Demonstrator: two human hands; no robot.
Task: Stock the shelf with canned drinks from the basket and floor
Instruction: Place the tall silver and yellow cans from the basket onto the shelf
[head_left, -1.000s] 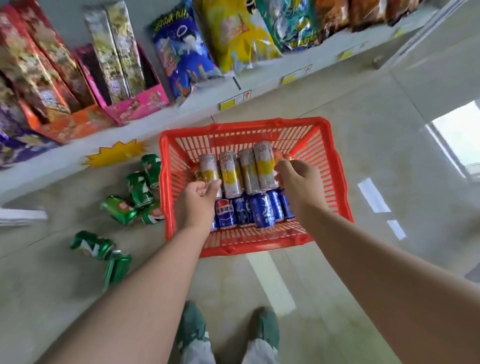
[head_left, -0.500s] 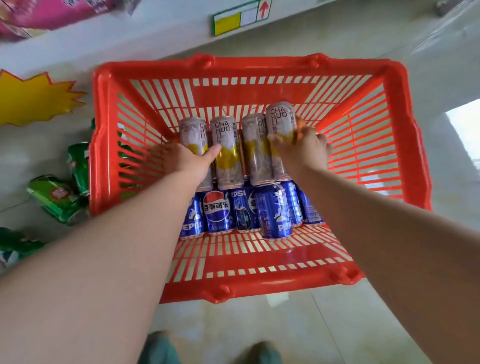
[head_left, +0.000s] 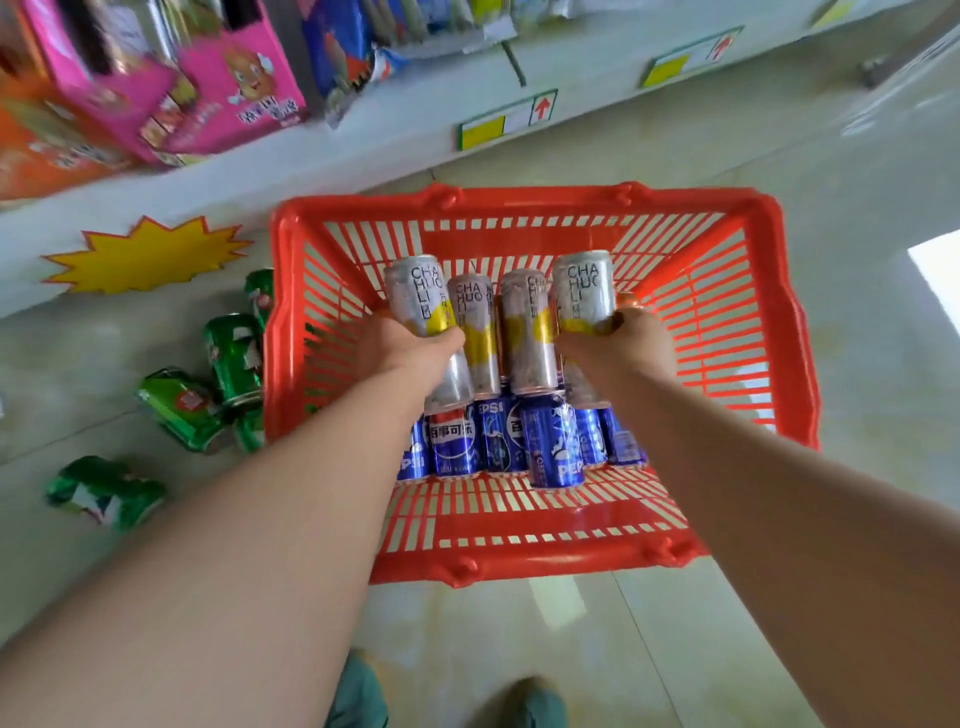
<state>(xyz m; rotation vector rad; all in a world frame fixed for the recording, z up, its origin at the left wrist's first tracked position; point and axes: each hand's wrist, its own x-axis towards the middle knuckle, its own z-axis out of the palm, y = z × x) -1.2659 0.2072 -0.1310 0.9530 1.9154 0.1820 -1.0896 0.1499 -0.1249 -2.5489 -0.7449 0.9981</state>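
A red plastic basket (head_left: 779, 332) stands on the floor below the shelf. Inside lie several tall silver-and-yellow cans and, nearer me, a row of blue Pepsi cans (head_left: 545, 441). My left hand (head_left: 400, 348) grips the leftmost silver can (head_left: 415, 291), raised above its neighbours. My right hand (head_left: 618, 348) grips the rightmost silver can (head_left: 582, 286), also raised. Two more silver cans (head_left: 519, 332) lie between them in the basket. Several green cans (head_left: 182, 405) lie scattered on the floor to the basket's left.
The white shelf edge (head_left: 363, 150) runs across the top with price tags (head_left: 506, 119) and a yellow starburst sticker (head_left: 145, 254). Pink snack boxes (head_left: 234, 88) and bags stand on it. My shoes (head_left: 524, 701) show at the bottom on the tiled floor.
Both hands have closed on the two outer silver cans and lifted them a little out of the row. The view has pulled back and up, showing the shelf again.
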